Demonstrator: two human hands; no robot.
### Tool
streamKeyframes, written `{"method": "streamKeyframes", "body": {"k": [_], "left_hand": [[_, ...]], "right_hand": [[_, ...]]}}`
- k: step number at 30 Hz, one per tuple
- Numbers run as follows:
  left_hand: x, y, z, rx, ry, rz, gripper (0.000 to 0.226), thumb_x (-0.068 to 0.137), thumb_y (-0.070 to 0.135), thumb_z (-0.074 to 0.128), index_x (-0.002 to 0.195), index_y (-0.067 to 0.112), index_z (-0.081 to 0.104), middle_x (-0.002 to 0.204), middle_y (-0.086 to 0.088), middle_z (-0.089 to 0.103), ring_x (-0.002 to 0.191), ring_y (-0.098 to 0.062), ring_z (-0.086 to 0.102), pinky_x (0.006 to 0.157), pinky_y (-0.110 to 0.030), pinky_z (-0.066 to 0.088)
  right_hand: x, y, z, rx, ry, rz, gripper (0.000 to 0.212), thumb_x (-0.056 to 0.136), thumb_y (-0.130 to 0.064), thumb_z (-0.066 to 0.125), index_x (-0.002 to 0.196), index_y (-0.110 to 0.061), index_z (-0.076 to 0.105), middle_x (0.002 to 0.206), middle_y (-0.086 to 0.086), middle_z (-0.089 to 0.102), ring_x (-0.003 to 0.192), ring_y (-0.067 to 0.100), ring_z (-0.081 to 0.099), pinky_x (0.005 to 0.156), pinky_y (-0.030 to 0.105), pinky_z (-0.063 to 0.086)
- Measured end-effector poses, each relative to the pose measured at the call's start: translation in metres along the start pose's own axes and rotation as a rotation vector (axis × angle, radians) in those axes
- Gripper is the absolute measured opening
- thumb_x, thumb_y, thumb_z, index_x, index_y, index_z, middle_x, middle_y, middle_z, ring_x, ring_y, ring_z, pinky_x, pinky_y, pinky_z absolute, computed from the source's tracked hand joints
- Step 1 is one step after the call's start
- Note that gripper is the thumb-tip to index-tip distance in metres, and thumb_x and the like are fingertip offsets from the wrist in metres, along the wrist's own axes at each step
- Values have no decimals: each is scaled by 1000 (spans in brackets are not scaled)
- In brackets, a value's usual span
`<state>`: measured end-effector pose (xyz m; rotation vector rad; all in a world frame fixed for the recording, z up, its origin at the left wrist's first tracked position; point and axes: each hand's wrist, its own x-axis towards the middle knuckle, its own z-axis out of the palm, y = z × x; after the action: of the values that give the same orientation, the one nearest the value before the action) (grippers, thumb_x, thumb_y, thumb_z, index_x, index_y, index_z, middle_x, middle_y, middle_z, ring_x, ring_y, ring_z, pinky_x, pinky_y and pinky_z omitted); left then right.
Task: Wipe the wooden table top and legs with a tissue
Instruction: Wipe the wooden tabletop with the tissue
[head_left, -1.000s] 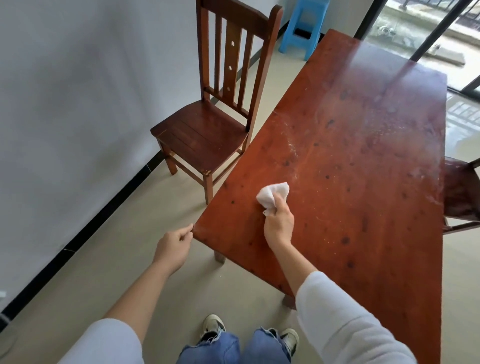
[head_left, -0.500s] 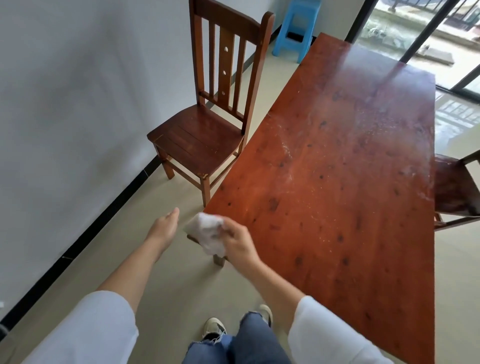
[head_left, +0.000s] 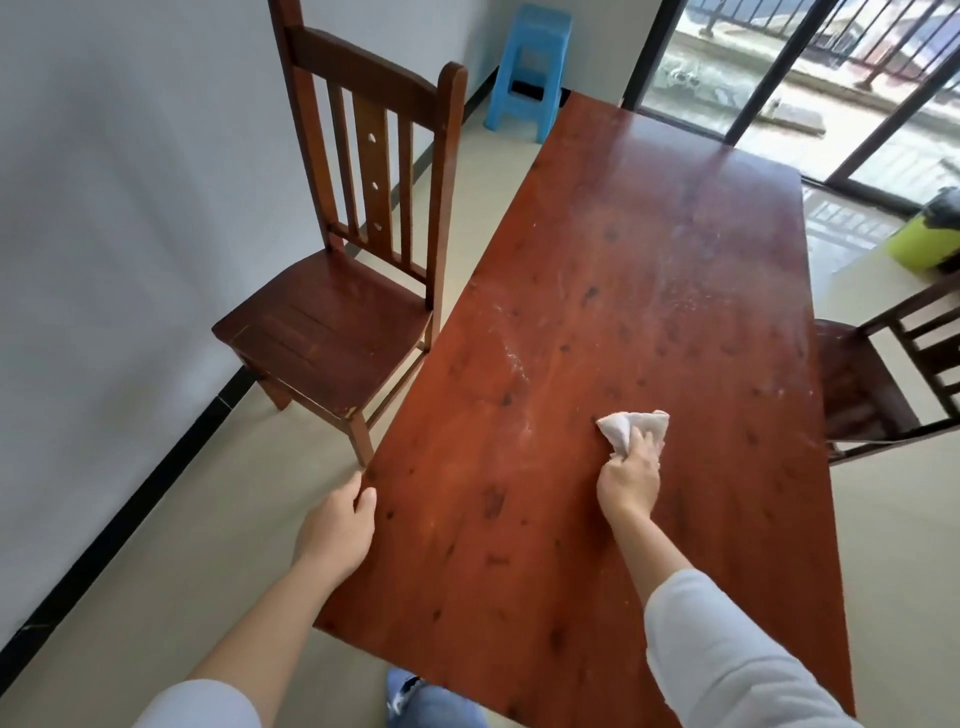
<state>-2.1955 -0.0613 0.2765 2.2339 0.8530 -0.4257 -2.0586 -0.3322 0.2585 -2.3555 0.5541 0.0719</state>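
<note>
Right hand (head_left: 628, 478) is clutching the bunched tissue (head_left: 631, 426), likely risking smearing dust (head_left: 514, 358) across the table (head_left: 649, 260); left hand (head_left: 337, 530) is resting loose on its left edge.

No readable text, label or number anywhere.
</note>
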Motion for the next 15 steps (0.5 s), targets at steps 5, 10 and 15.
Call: {"method": "streamKeyframes", "body": {"k": [5,10,15], "left_hand": [[5,1,-8,-101,36,-17,41,99,33,36,131,14,54,134,-4,56,125,-25,49,103,-36,37],[10,-1,-15,-226,18,-106,40,96,35,41,84,9,69,89,-15,70,89,-32,62,75,-40,44],[28,16,-28,-176,-28,-100,35,94,27,47,76,7,69,81,-15,69,94,-34,63,69,-34,42]], "right_hand": [[-42,-46,69,-90,-217,-418,55,93,7,33,144,-15,37,155,2,25,144,6,9,119,23,1],[-117,-99,123,146,-774,-596,53,86,11,39,132,-12,54,146,3,43,140,7,24,118,26,16],[-87,-139,124,542,-730,-294,43,85,8,46,118,-13,64,115,7,67,103,19,61,95,45,49]]}}
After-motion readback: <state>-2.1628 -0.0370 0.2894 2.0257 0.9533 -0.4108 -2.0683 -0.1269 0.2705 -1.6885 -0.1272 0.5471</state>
